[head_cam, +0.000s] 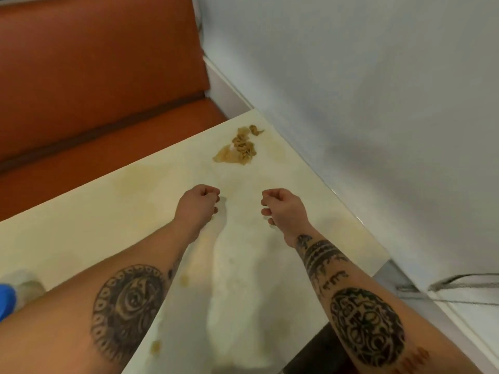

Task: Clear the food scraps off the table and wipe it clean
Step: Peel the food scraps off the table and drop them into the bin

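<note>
From the head: shows food scraps (239, 147) heaped ahead, at the bench (108, 211) far corner.
Finds left grip (200, 203) and right grip (283, 209) curled tight on nothing; places the pile between and beyond both, stretched toward the wall (378, 103), about equally near either.

Table (121, 217) edge-cropped; blue object (6, 302) likewise

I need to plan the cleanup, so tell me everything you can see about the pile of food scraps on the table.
The food scraps form one small loose heap of tan and brownish pieces, with a pale translucent shred at its near-left edge and a stray bit at the far end. It lies on the cream table near its far corner, close to the white wall, beyond the left hand and right hand; neither touches it.
</note>
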### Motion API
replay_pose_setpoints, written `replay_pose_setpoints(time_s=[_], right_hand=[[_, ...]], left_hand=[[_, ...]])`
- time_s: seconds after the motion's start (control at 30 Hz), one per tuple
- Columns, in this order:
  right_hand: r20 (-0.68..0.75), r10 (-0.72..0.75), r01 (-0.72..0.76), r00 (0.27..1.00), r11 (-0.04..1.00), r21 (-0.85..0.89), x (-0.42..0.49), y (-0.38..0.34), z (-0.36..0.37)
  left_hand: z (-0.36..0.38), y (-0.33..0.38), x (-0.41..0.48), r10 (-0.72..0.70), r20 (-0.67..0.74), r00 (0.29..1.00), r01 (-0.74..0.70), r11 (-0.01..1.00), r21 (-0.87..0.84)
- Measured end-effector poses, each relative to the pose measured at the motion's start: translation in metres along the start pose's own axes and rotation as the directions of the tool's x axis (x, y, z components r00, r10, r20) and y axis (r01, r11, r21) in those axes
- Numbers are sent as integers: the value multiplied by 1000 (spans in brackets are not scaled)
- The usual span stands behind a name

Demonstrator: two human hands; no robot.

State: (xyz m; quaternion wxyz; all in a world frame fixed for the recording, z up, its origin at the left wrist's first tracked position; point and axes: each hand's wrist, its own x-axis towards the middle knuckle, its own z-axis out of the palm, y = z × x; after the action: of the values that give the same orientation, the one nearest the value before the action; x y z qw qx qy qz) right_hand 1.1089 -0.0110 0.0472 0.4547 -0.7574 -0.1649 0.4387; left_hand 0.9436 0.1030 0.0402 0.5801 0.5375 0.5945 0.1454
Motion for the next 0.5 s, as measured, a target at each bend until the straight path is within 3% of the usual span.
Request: replay_pose_setpoints(time_s=[0.1, 0.2, 0.37, 0.5], right_hand=[[20, -61, 62, 998, 994, -95, 54, -18, 5], [94, -179, 200, 979, 931, -307, 98, -31, 21], [261, -318, 411, 912, 683, -604, 145, -55, 64], [284, -276, 386, 918, 462, -799, 167, -49, 81]], left_hand=[[18, 14, 30, 13, -36, 999, -13, 1000, 0], [28, 23, 58, 13, -116, 993, -11, 1000, 17], [29, 23, 89, -43, -243, 969, 46, 999, 10], [25, 13, 99, -59, -315, 947, 63, 998, 2]])
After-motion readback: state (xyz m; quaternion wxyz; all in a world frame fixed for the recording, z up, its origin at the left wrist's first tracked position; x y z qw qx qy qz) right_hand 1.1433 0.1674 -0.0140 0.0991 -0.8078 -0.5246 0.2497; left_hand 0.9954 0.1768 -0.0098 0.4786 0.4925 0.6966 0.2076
